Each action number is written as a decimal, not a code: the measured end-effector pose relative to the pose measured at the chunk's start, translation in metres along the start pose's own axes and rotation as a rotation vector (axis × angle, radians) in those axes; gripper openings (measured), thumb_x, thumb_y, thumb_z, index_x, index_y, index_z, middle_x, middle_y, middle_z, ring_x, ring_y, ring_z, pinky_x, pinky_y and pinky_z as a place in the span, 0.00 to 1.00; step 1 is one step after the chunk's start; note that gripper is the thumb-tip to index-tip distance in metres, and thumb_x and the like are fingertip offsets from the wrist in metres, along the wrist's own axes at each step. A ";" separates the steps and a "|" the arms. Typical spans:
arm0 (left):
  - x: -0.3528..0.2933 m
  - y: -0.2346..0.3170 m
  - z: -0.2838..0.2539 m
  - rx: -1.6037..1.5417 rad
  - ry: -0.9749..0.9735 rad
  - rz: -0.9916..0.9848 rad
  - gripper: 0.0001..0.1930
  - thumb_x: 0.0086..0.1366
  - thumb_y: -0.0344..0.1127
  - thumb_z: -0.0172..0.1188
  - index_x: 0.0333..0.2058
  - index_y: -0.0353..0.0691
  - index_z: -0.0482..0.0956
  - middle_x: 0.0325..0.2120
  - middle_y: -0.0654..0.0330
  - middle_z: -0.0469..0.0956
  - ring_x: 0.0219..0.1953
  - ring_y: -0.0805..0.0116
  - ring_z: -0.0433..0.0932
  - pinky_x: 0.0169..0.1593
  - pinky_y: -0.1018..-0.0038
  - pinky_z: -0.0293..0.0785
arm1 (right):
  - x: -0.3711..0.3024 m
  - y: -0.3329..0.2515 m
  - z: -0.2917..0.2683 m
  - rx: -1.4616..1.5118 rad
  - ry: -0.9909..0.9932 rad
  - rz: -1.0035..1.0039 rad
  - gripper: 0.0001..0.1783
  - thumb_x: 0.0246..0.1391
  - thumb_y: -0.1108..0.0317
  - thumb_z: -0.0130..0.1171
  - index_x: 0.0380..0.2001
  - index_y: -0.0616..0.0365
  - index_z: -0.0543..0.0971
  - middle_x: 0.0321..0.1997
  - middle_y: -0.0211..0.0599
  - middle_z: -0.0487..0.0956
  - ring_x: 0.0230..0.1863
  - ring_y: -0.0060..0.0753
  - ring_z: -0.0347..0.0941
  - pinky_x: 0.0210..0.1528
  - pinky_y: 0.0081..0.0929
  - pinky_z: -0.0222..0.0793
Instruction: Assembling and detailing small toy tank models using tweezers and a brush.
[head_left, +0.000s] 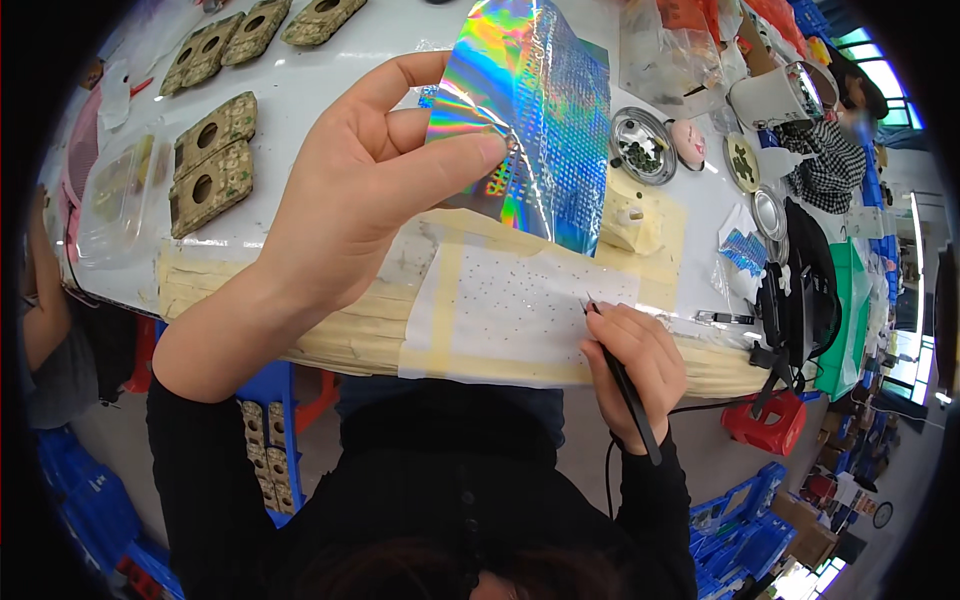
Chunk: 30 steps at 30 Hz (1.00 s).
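Note:
Between the thumb and fingers of my left hand (370,180) is a shiny holographic sheet (545,130), raised above the table and bent, with rows of small marks across it. My right hand (635,370) grips black tweezers (628,395), their tips low over a white paper sheet (430,330). Many tiny dark specks (510,290) are scattered on that paper. Pale yellow tape (447,290) runs along the paper. Just beyond stands a small cream-coloured block (632,228), partly behind the holographic sheet.
Camouflage-patterned pieces with round holes (212,165) lie at the left and far left. A clear plastic box (120,205) sits at the left edge. To the right are a metal dish of dark bits (642,147), a black bag (808,285) and a green bin (845,320).

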<state>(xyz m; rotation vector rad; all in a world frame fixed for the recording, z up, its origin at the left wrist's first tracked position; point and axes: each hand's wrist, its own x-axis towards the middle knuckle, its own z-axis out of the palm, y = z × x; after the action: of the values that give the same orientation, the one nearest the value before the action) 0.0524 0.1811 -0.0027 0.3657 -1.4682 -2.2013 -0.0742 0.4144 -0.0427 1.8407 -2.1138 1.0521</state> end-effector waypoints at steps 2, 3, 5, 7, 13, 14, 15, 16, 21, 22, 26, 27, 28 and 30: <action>0.001 0.000 -0.001 0.002 -0.002 -0.001 0.27 0.61 0.27 0.56 0.57 0.32 0.58 0.37 0.58 0.80 0.38 0.74 0.79 0.43 0.76 0.76 | 0.002 -0.001 0.003 -0.040 -0.018 -0.031 0.15 0.36 0.78 0.68 0.33 0.60 0.80 0.34 0.39 0.80 0.36 0.40 0.77 0.38 0.31 0.74; 0.000 0.000 -0.003 0.007 -0.004 -0.005 0.27 0.61 0.27 0.56 0.57 0.32 0.58 0.37 0.58 0.80 0.37 0.75 0.79 0.43 0.76 0.76 | 0.002 0.000 0.004 -0.066 -0.038 -0.057 0.15 0.37 0.77 0.68 0.33 0.60 0.80 0.34 0.39 0.80 0.36 0.40 0.76 0.38 0.31 0.74; 0.000 0.000 -0.003 0.008 -0.001 -0.009 0.27 0.61 0.28 0.56 0.58 0.33 0.58 0.36 0.59 0.80 0.37 0.75 0.79 0.42 0.76 0.76 | 0.003 0.000 0.005 -0.124 -0.081 -0.105 0.13 0.37 0.76 0.67 0.32 0.58 0.80 0.35 0.38 0.80 0.37 0.38 0.75 0.38 0.31 0.74; 0.001 0.002 -0.002 0.001 0.008 -0.011 0.27 0.61 0.28 0.56 0.58 0.33 0.58 0.36 0.59 0.80 0.37 0.76 0.79 0.42 0.77 0.76 | 0.005 -0.002 0.002 -0.197 -0.139 -0.145 0.12 0.37 0.74 0.65 0.31 0.57 0.79 0.36 0.37 0.80 0.37 0.37 0.74 0.40 0.32 0.74; 0.002 0.000 -0.002 0.008 0.022 0.014 0.26 0.62 0.28 0.56 0.57 0.33 0.59 0.36 0.61 0.79 0.37 0.77 0.78 0.41 0.77 0.76 | 0.009 -0.002 -0.002 -0.200 -0.223 -0.143 0.12 0.37 0.73 0.64 0.29 0.56 0.75 0.36 0.37 0.80 0.37 0.37 0.73 0.42 0.34 0.73; 0.002 0.000 -0.002 0.014 0.023 0.013 0.25 0.62 0.28 0.56 0.57 0.33 0.60 0.36 0.61 0.79 0.37 0.78 0.78 0.41 0.77 0.76 | 0.011 -0.003 -0.003 -0.173 -0.222 -0.123 0.12 0.37 0.74 0.64 0.29 0.56 0.75 0.36 0.37 0.80 0.37 0.38 0.73 0.42 0.34 0.72; 0.002 0.000 -0.002 0.020 0.024 0.012 0.24 0.62 0.28 0.56 0.56 0.33 0.61 0.36 0.61 0.79 0.37 0.78 0.78 0.41 0.77 0.77 | 0.010 -0.002 -0.004 -0.134 -0.200 -0.101 0.13 0.36 0.76 0.65 0.29 0.56 0.75 0.36 0.37 0.80 0.37 0.38 0.73 0.42 0.34 0.72; 0.002 0.000 -0.002 0.026 0.025 0.010 0.24 0.62 0.28 0.56 0.55 0.34 0.62 0.36 0.62 0.79 0.37 0.78 0.78 0.42 0.77 0.77 | 0.010 -0.001 -0.005 -0.095 -0.179 -0.078 0.13 0.36 0.77 0.65 0.29 0.56 0.75 0.35 0.36 0.80 0.36 0.38 0.73 0.41 0.34 0.72; 0.002 0.000 -0.005 0.014 0.023 -0.022 0.18 0.62 0.27 0.55 0.51 0.35 0.67 0.37 0.62 0.80 0.37 0.78 0.78 0.43 0.77 0.76 | 0.013 -0.001 -0.009 -0.025 -0.123 -0.040 0.15 0.34 0.80 0.67 0.29 0.57 0.75 0.34 0.36 0.80 0.35 0.40 0.73 0.38 0.32 0.71; 0.002 0.001 -0.005 0.008 0.021 -0.037 0.17 0.62 0.27 0.55 0.50 0.35 0.67 0.37 0.62 0.80 0.37 0.79 0.78 0.44 0.77 0.76 | 0.012 -0.003 -0.012 -0.014 -0.105 -0.030 0.15 0.34 0.80 0.67 0.29 0.57 0.76 0.34 0.37 0.80 0.35 0.40 0.73 0.38 0.31 0.71; 0.000 0.004 -0.002 -0.044 0.032 0.004 0.15 0.62 0.26 0.56 0.48 0.35 0.68 0.38 0.61 0.79 0.38 0.78 0.78 0.44 0.77 0.75 | 0.027 -0.013 -0.023 0.083 0.055 -0.019 0.15 0.35 0.82 0.65 0.30 0.58 0.76 0.33 0.40 0.80 0.33 0.40 0.74 0.36 0.29 0.71; 0.000 0.004 -0.003 -0.049 0.033 0.008 0.15 0.62 0.26 0.56 0.47 0.35 0.69 0.39 0.61 0.79 0.38 0.78 0.78 0.44 0.77 0.75 | 0.034 -0.016 -0.025 0.085 0.085 -0.051 0.15 0.36 0.82 0.65 0.31 0.58 0.76 0.32 0.41 0.80 0.32 0.40 0.74 0.35 0.29 0.71; 0.000 0.004 -0.005 -0.054 0.036 0.013 0.15 0.62 0.26 0.57 0.47 0.35 0.69 0.39 0.61 0.79 0.38 0.77 0.78 0.44 0.78 0.75 | 0.041 -0.019 -0.026 0.103 0.094 -0.080 0.15 0.36 0.82 0.65 0.31 0.58 0.76 0.32 0.40 0.80 0.32 0.40 0.74 0.35 0.29 0.71; 0.003 0.000 -0.006 -0.050 0.038 0.018 0.16 0.61 0.24 0.57 0.48 0.35 0.69 0.39 0.60 0.78 0.39 0.77 0.78 0.43 0.78 0.75 | 0.051 -0.025 -0.029 0.115 0.107 -0.116 0.15 0.36 0.82 0.65 0.32 0.58 0.76 0.32 0.40 0.80 0.33 0.40 0.74 0.35 0.29 0.72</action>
<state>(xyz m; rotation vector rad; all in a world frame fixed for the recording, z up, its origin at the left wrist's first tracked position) 0.0523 0.1744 -0.0052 0.3741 -1.3882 -2.2001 -0.0727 0.3897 0.0168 1.8852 -1.8999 1.2385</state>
